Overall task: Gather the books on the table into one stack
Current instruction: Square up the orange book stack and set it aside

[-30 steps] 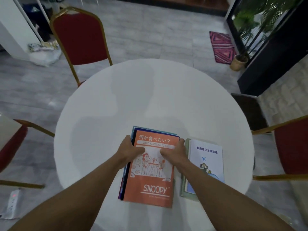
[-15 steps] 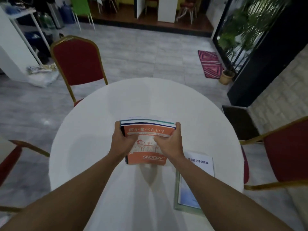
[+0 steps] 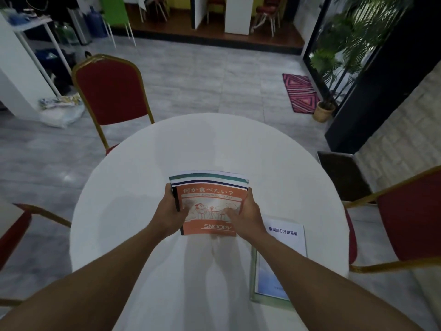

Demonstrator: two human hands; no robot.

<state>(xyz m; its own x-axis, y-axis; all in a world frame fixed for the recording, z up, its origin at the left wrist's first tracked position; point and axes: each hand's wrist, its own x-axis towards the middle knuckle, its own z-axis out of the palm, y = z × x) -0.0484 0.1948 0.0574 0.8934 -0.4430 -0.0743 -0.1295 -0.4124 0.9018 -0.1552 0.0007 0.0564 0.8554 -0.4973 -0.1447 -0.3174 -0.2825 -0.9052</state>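
Head view: your left hand and right hand clamp the book stack by its side edges, center frame, tilted up, prob. to square the edges. Orange Snoopy book on top; long axis runs toward frame top, title upright to you. White law booklet lies flat lower right on round table, apart from stack; not yet gathered.

We see the left hand and right hand clasping a small stack of books topped by an orange Snoopy cover above the round white bench; a white-covered book lies flat to its right.
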